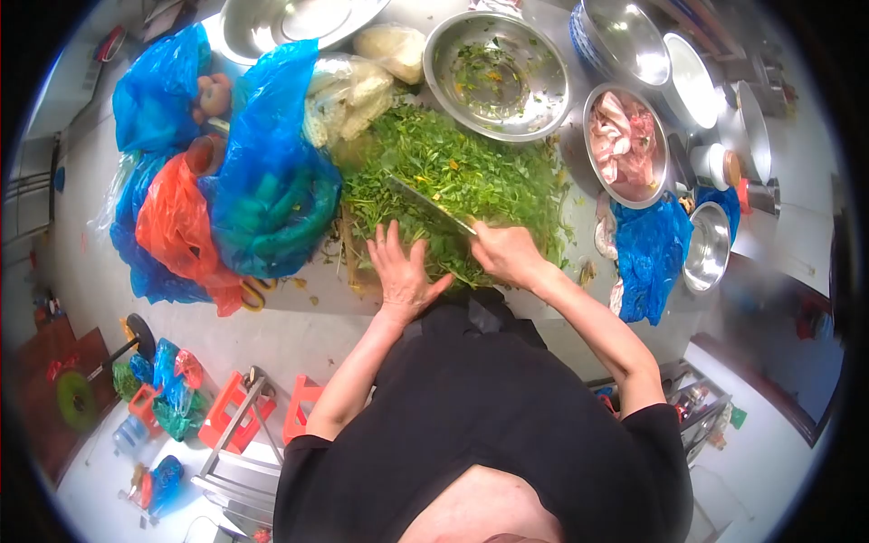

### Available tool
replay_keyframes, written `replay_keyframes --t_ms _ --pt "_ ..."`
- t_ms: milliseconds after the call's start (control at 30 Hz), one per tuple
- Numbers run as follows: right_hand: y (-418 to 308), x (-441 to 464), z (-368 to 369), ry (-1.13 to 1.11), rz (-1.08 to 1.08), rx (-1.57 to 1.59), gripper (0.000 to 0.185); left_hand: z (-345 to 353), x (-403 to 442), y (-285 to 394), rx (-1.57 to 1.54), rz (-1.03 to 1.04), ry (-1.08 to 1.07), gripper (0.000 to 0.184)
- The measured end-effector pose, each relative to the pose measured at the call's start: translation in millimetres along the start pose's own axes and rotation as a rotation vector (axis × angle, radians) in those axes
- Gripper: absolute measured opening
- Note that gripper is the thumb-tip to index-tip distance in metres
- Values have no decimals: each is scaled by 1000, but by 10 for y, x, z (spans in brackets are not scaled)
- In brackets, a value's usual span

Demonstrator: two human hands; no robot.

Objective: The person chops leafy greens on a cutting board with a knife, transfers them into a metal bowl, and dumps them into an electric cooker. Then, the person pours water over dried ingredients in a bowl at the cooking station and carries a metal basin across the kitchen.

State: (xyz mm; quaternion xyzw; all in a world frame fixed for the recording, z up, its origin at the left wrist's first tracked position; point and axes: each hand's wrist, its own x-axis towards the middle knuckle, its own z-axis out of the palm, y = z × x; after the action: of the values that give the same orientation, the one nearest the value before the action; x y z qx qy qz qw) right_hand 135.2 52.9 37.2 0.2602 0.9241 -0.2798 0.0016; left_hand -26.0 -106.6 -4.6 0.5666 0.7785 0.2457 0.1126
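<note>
A wide heap of chopped leafy greens covers the cutting board in front of me. My right hand is closed around the handle of a kitchen knife, whose blade points up and left across the greens. Fingers spread, my left hand rests on the near left part of the heap, below the blade and apart from it. The board itself is mostly hidden; a strip of its left edge shows.
Blue plastic bags and a red bag crowd the left. Beyond the greens stands a metal bowl with leaf scraps. At right are a bowl of raw meat, a blue bag and a small metal bowl.
</note>
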Motion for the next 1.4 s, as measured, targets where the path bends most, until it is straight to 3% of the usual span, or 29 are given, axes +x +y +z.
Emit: replay_keyframes --t_ms 233,367,433,533,633,733,867,1067,1400 --pt "27 -108 -176 26 119 -18 17 121 163 -412 -25 175 -41 60" --pt "-216 -189 -318 76 83 -46 16 124 334 -400 -132 60 157 48" --pt "-399 -258 -442 101 70 -133 15 172 356 -352 -185 -63 208 56" --pt "-532 -342 -488 72 52 -194 14 246 313 -258 -204 -54 250 60" --pt "-570 -394 -436 14 29 -286 14 256 298 -181 -151 -71 242 64" --pt "-615 -388 -464 75 -16 -212 12 261 293 -153 -155 -136 215 64" --pt "-465 -239 -228 -7 24 -151 11 286 298 -101 -185 -186 219 61" --pt "-398 132 93 -102 65 -76 11 364 338 -169 -71 -73 187 56" --pt "-286 202 296 9 104 -48 13 341 409 -338 -24 -51 136 55"
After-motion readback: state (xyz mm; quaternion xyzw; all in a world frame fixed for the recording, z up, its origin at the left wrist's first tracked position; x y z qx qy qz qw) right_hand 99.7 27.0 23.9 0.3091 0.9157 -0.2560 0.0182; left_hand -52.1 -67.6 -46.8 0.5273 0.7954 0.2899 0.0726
